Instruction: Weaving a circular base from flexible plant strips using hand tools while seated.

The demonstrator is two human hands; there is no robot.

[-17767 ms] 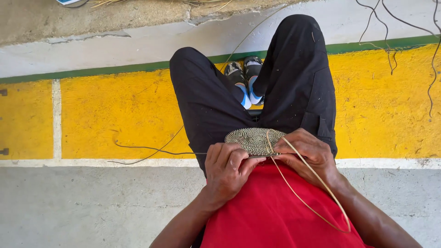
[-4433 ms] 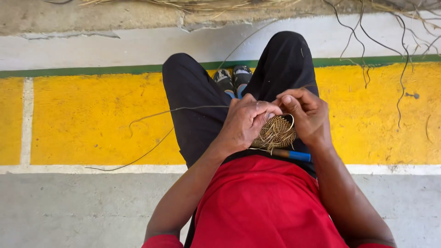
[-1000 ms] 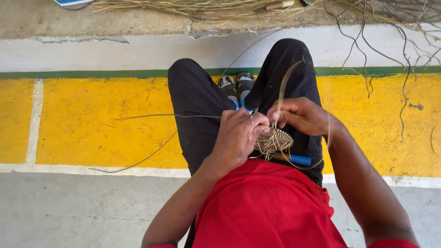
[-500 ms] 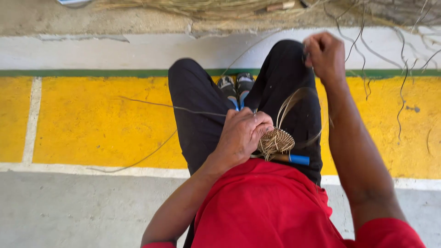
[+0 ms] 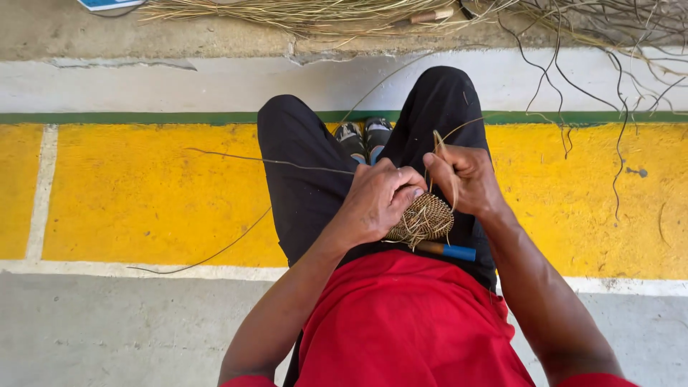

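I sit with black trousers and a red shirt, a small round woven straw disc (image 5: 426, 217) over my lap. My left hand (image 5: 378, 199) grips the disc's left edge with curled fingers. My right hand (image 5: 464, 178) is closed on a thin straw strand (image 5: 438, 143) just above and right of the disc, the strand's end sticking up past my fingers. A tool with a blue handle (image 5: 450, 251) lies on my lap just under the disc. Loose strand ends trail from the disc's lower edge.
A heap of dry straw and dark twigs (image 5: 373, 11) lies on the concrete ledge ahead. A long loose strand (image 5: 236, 161) runs left across the yellow painted band (image 5: 143, 193). My shoes (image 5: 363, 135) show between my knees.
My right hand has come back down from high up near the ledge to beside the disc, drawing the strand in. My left hand has stayed on the disc.
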